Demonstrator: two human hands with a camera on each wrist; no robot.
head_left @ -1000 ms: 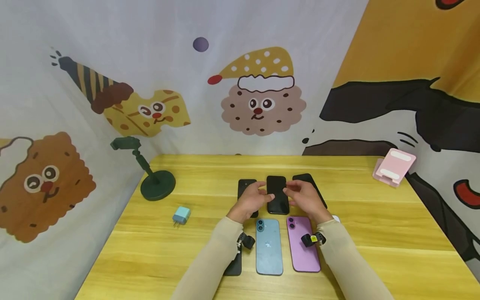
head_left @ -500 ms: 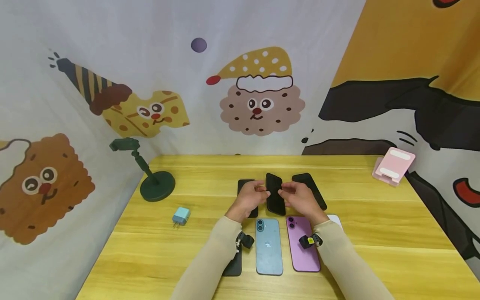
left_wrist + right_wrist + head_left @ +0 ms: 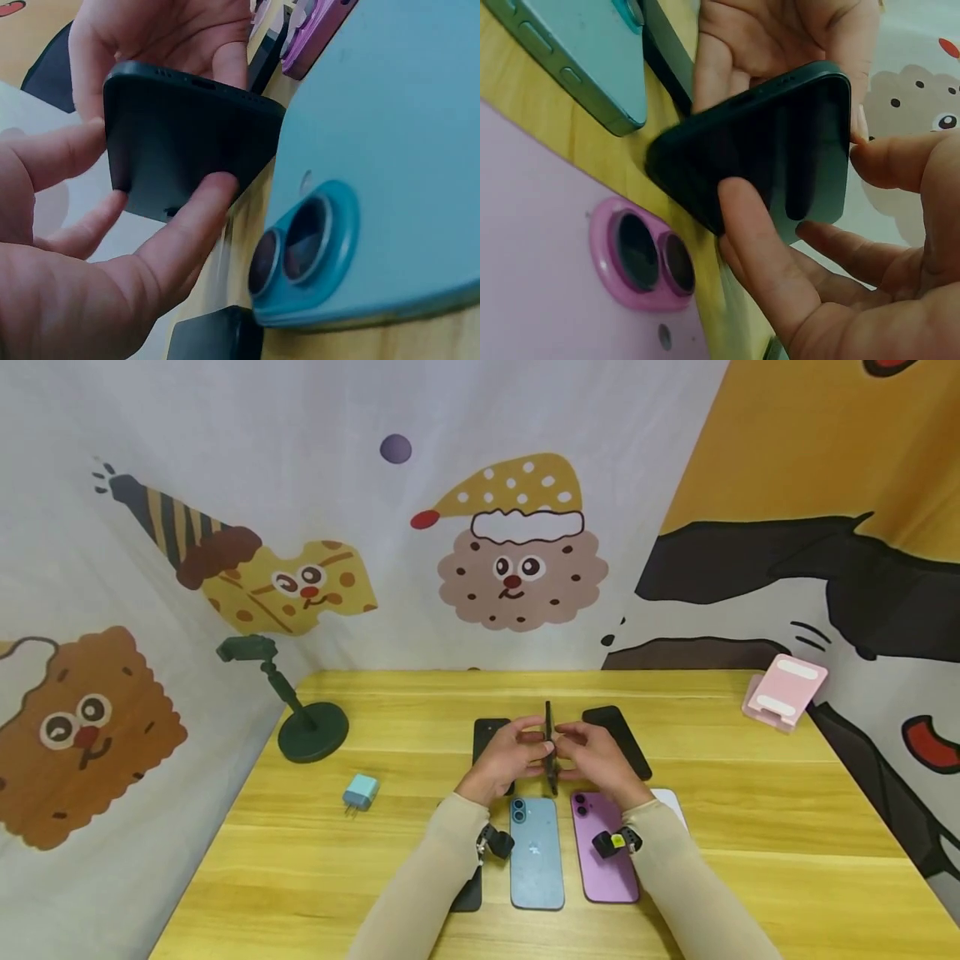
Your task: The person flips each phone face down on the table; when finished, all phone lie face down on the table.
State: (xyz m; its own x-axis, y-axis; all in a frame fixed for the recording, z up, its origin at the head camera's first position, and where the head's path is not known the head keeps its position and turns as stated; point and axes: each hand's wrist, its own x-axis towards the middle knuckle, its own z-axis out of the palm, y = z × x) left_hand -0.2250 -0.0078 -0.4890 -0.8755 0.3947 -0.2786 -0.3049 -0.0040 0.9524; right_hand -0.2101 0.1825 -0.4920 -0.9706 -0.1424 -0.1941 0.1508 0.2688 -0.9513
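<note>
black phone [image 3: 550,745]: held on edge between both hands, raised above the wooden table [image 3: 750,827], in the gap between the back row of dark phones and the two coloured ones in front
left hand [image 3: 508,758]: thumb and fingers curled round the phone's left face and edges; the left wrist view shows the thumb [image 3: 196,217] lying on the dark face and the other fingers along its far edge
right hand [image 3: 596,758]: pinches the same phone from the other side, thumb [image 3: 750,225] on the glassy face, fingertips at the opposite edge
blue phone [image 3: 537,852]: lies camera side up directly below the held phone, near the left wrist
pink phone [image 3: 604,847]: lies beside the blue one, its near part under the right wrist
neighbours: one dark phone [image 3: 487,737] behind the left hand, another [image 3: 617,737] behind the right hand, both flat on the table
doing it well: as I judge it, the turn goes best with the grip kept on the edges, one hand bearing the weight while the other shifts
clearance: keep the lower edge lifted off the blue phone's lenses [image 3: 300,244], which sit just beneath it
risk: a smooth slab held on edge by fingertips may slip, so a low, slow turn seems wise
</note>
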